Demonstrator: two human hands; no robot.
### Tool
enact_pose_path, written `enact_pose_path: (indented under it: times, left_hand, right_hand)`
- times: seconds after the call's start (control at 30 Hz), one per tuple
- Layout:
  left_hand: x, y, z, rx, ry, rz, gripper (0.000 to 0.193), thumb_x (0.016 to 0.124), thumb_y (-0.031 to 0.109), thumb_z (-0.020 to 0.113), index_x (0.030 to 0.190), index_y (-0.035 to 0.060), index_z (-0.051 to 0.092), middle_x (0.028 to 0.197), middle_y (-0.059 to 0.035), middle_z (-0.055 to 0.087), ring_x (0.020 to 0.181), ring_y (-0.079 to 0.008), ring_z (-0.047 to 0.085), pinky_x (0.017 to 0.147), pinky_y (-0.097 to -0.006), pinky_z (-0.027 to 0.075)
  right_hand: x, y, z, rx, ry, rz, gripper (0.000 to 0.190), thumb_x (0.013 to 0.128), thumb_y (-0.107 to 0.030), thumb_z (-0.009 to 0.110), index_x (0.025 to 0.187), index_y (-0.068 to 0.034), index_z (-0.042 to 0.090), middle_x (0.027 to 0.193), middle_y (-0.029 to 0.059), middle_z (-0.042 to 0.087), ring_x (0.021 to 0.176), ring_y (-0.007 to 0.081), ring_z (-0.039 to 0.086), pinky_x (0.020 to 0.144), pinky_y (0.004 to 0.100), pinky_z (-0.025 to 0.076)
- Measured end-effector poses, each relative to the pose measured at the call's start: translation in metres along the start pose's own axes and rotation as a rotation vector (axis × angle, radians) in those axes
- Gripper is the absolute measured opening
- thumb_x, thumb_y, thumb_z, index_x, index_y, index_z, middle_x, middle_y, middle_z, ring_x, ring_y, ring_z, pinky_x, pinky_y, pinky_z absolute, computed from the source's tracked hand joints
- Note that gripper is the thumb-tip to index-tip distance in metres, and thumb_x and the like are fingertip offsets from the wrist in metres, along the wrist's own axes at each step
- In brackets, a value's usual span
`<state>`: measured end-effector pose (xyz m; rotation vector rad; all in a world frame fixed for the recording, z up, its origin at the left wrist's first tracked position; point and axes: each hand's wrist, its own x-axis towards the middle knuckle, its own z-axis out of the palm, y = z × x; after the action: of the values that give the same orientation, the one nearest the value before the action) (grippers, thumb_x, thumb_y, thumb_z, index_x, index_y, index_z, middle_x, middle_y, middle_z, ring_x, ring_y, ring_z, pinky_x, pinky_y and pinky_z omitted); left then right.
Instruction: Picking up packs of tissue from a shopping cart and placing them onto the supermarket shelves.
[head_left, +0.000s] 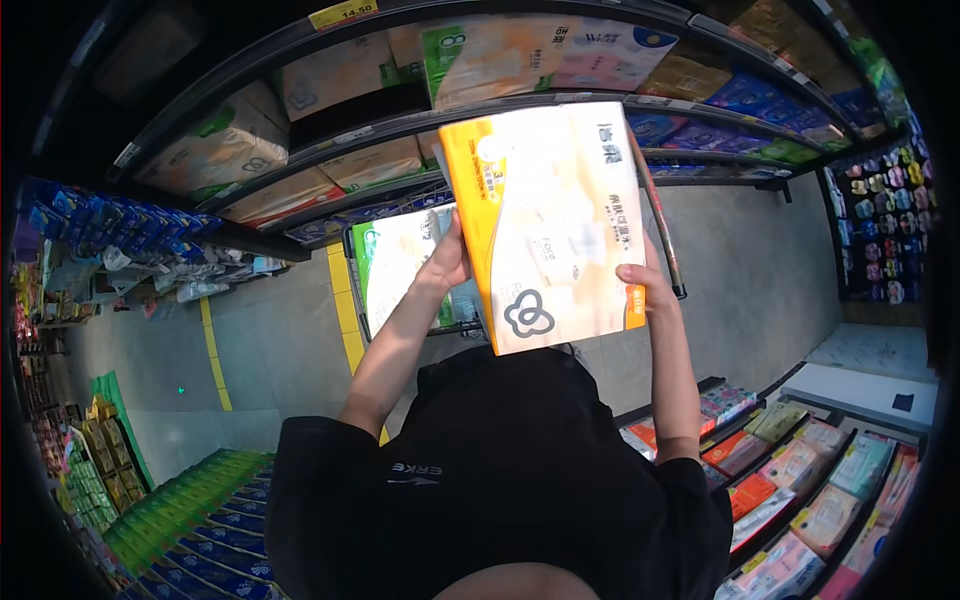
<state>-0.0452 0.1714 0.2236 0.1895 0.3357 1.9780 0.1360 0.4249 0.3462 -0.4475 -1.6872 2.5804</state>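
Between my two hands is a large plastic-wrapped tissue multipack (559, 225), white and pale peach with an orange edge and printed writing. My left hand (450, 255) grips its left side. On the lower right edge rests my right hand (649, 285), with the thumb over the front face. A green-and-white tissue pack (394, 270) lies in a wire shopping cart (352, 262) beyond my left forearm. The multipack covers much of the cart. To its right, a thin bar (661, 225) with a black end cap sticks out, apparently the cart's handle.
Tissue packs (495, 56) fill the dark shelves (360, 135) ahead. Stacked green packs (195, 487) stand behind me on the left, and shelves of boxed tissues (795, 472) on the right. Hanging goods (877, 217) cover a far-right rack. Yellow tape (345, 300) marks the grey floor (285, 330).
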Motion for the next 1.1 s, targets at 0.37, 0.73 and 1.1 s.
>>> enact_pose_path:
  times: [0.37, 0.73, 1.1]
  left_hand:
    - [0.052, 0.02, 0.143, 0.768, 0.132, 0.136, 0.108, 0.073, 0.036, 0.078, 0.151, 0.0015, 0.012, 0.145, -0.0192, 0.037, 0.134, -0.0274, 0.041, 0.11, -0.0371, 0.035]
    - [0.141, -0.029, 0.198, 1.127, 0.047, 0.079, 0.086, 0.07, 0.023, 0.083, 0.139, 0.0019, 0.038, 0.128, -0.0092, 0.054, 0.116, -0.0202, 0.054, 0.099, -0.0348, 0.045]
    - [0.189, -0.07, 0.2, 1.296, -0.054, 0.174, 0.082, 0.067, 0.02, 0.087, 0.135, 0.0016, 0.046, 0.126, -0.0103, 0.055, 0.117, -0.0204, 0.053, 0.097, -0.0351, 0.046]
  right_hand:
    - [0.0, -0.054, -0.042, -0.041, 0.017, -0.087, 0.094, 0.07, -0.018, 0.074, 0.147, 0.002, 0.024, 0.136, 0.0179, 0.049, 0.123, 0.0252, 0.053, 0.101, 0.0361, 0.046]
    - [0.001, -0.086, -0.141, -0.179, 0.069, -0.187, 0.095, 0.071, -0.024, 0.08, 0.146, 0.001, 0.027, 0.136, 0.0152, 0.049, 0.122, 0.0225, 0.052, 0.102, 0.0351, 0.043]
    - [0.001, -0.087, -0.212, -0.184, 0.097, -0.36, 0.083, 0.063, -0.019, 0.089, 0.132, 0.002, 0.047, 0.125, 0.0116, 0.058, 0.113, 0.0207, 0.057, 0.096, 0.0364, 0.048]
